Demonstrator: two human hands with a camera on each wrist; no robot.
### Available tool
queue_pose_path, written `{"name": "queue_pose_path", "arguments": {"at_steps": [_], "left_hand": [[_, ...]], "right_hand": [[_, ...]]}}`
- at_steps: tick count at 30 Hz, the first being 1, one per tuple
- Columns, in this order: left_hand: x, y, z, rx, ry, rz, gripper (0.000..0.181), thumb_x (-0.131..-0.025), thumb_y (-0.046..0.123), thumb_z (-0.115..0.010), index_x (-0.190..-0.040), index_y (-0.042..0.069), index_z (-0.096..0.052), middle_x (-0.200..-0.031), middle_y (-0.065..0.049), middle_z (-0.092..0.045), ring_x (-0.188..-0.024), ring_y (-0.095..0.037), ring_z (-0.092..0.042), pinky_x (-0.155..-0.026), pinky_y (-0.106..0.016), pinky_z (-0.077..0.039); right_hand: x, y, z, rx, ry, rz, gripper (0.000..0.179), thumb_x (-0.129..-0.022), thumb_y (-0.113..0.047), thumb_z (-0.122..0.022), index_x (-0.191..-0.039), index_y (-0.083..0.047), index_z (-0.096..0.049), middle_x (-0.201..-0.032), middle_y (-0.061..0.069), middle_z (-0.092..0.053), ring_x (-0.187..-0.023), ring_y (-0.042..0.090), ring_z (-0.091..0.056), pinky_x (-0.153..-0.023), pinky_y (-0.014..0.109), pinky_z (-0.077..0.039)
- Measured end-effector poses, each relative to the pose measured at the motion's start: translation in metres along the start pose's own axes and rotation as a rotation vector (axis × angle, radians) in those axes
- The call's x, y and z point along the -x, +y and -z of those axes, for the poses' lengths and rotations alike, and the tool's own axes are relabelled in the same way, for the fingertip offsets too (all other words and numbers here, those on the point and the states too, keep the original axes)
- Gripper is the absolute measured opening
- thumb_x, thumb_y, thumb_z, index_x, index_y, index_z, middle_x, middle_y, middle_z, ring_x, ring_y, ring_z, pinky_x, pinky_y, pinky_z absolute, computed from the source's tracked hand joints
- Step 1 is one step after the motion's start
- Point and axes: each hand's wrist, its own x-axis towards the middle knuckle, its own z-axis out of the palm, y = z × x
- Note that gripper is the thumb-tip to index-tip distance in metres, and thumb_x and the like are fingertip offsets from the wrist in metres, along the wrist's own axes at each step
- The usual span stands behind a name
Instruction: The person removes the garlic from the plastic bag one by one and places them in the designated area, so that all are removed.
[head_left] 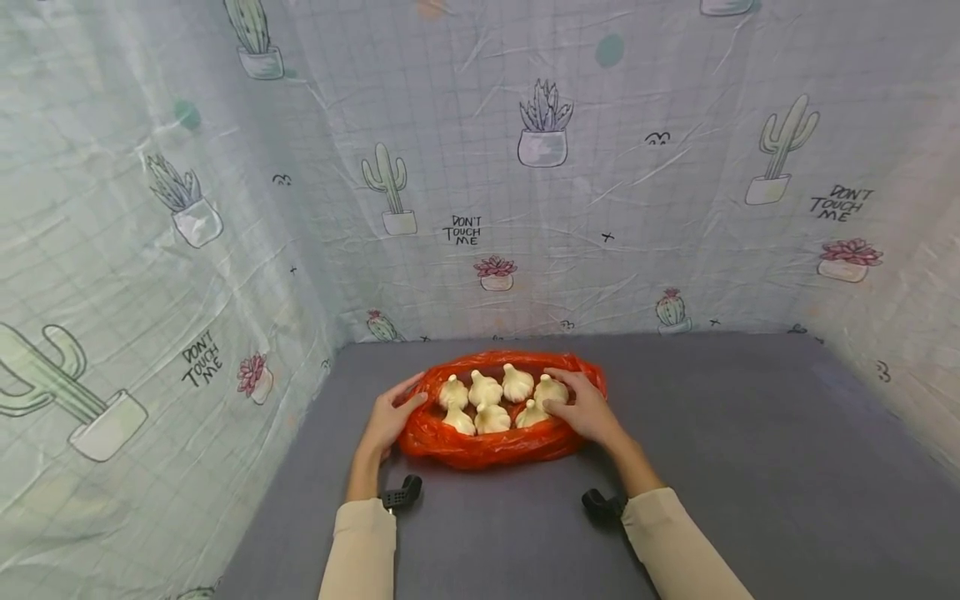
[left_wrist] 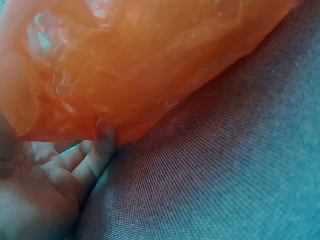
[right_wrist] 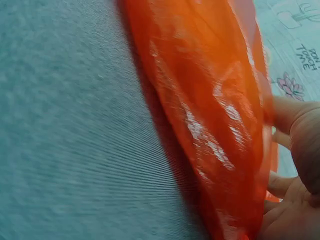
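Observation:
An orange-red plastic bag (head_left: 487, 454) lies on the grey table with its mouth spread wide. Inside it sit several whitish garlic bulbs (head_left: 492, 418) in two loose rows. My left hand (head_left: 386, 421) holds the bag's left side, thumb at the rim; in the left wrist view its fingers (left_wrist: 95, 160) go up against the plastic. At the right end, my right hand (head_left: 588, 411) reaches over the rim, with thumb and fingers around the rightmost garlic bulb (head_left: 550, 389). In the right wrist view, the bag wall (right_wrist: 210, 125) hides that bulb and the fingertips.
The grey tabletop (head_left: 720, 433) extends to both sides and in front of the bag. Behind and at the sides hangs a pale curtain (head_left: 450, 167) printed with potted cacti. Dark wrist cameras (head_left: 401, 493) are strapped at both cuffs.

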Motion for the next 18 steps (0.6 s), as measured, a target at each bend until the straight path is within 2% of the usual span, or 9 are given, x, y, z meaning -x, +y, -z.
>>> {"name": "queue_pose_path", "arguments": {"at_steps": [3,6,14,18], "left_hand": [[0.0,-0.001,-0.001,0.044,-0.006,0.011,0.048,-0.098,0.028,-0.07,-0.145,0.026,-0.06,-0.151,-0.011,-0.056,-0.134,-0.029,-0.056,-0.109,-0.046,-0.05],[0.001,-0.002,-0.001,0.041,0.001,0.005,0.048,-0.098,0.028,-0.07,-0.145,0.025,-0.06,-0.15,-0.011,-0.056,-0.133,-0.029,-0.056,-0.108,-0.044,-0.05],[0.002,-0.005,-0.001,0.037,0.002,0.013,0.05,-0.098,0.029,-0.071,-0.146,0.025,-0.059,-0.152,-0.011,-0.055,-0.14,-0.03,-0.051,-0.115,-0.051,-0.043],[0.007,0.009,0.0,0.042,-0.036,0.043,0.05,-0.1,0.025,-0.067,-0.149,0.02,-0.055,-0.155,-0.013,-0.051,-0.143,-0.031,-0.048,-0.116,-0.051,-0.043]], "right_hand": [[0.001,0.002,-0.002,0.041,-0.007,0.0,0.058,-0.092,-0.016,-0.074,-0.145,-0.004,-0.056,-0.142,0.024,-0.056,-0.132,0.041,-0.052,-0.112,0.06,-0.041],[0.001,0.004,-0.005,0.055,-0.008,-0.01,0.057,-0.091,-0.014,-0.075,-0.144,-0.003,-0.057,-0.139,0.023,-0.059,-0.127,0.038,-0.055,-0.11,0.057,-0.043],[0.002,0.005,-0.004,0.04,-0.014,-0.007,0.057,-0.09,-0.014,-0.077,-0.143,-0.005,-0.058,-0.136,0.022,-0.061,-0.124,0.037,-0.057,-0.106,0.057,-0.046],[0.003,0.003,-0.002,0.038,-0.013,0.002,0.057,-0.089,-0.013,-0.077,-0.142,-0.005,-0.059,-0.137,0.022,-0.06,-0.123,0.037,-0.058,-0.105,0.056,-0.048]]}}
